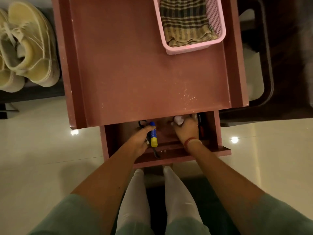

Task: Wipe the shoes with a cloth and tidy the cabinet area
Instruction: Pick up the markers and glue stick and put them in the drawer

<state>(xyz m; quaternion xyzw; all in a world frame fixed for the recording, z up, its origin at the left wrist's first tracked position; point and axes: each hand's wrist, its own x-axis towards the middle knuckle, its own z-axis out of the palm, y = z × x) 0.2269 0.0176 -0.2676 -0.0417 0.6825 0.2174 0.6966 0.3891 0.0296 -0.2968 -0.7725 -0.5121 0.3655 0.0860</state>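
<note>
A reddish-brown cabinet [128,68] stands in front of me with its drawer [221,150] pulled open. Inside the drawer my left hand [138,141] grips a blue and yellow glue stick [153,136] together with a dark tool whose tip shows below the hand. My right hand [185,131] reaches deeper into the drawer and holds a crumpled white wad [178,120]. A checked cloth [184,19] lies in a pink basket [220,29] on the cabinet top. Pale yellow shoes [28,46] sit on a dark rack at the left.
A red-handled tool [201,128] lies along the drawer's right side. White specks [188,97] dot the cabinet top near its front edge. A dark piece of furniture [271,65] stands right of the cabinet. Glossy pale floor tiles [42,150] surround it.
</note>
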